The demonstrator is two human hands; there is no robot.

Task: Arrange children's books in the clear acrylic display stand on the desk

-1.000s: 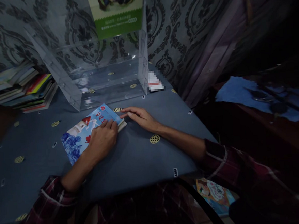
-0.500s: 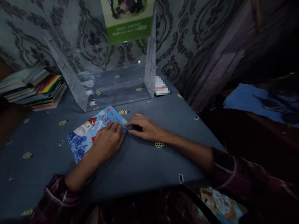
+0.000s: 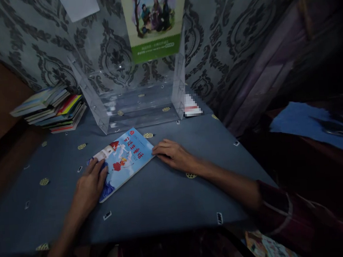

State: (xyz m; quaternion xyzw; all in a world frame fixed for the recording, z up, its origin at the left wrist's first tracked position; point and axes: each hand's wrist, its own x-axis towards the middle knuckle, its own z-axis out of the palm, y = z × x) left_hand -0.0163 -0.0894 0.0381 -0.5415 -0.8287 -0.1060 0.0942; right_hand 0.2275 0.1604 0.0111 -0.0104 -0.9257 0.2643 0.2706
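Note:
A blue paperback book (image 3: 129, 151) with red characters and a white building with a red roof on its cover lies closed and slanted on the table. My left hand (image 3: 89, 185) rests on the book's lower left end, its fingers stretched over the cover. At the far right corner, my right hand (image 3: 171, 154) has its thumb and fingertips pinched on the book's edge. Just beyond the book stands a clear plastic rack (image 3: 144, 120) with steps, its lower levels bare.
A pile of books (image 3: 54, 109) sits at the back left. A green-bordered book (image 3: 157, 47) stands high on the rack, with a white sheet (image 3: 79, 5) to its left. Blue cloth (image 3: 306, 121) lies off to the right, past the edge of the table (image 3: 170, 199).
My left hand has slid from the middle of the cover to the book's lower left end, uncovering the title. My right hand stays at the right corner. The view has shifted slightly.

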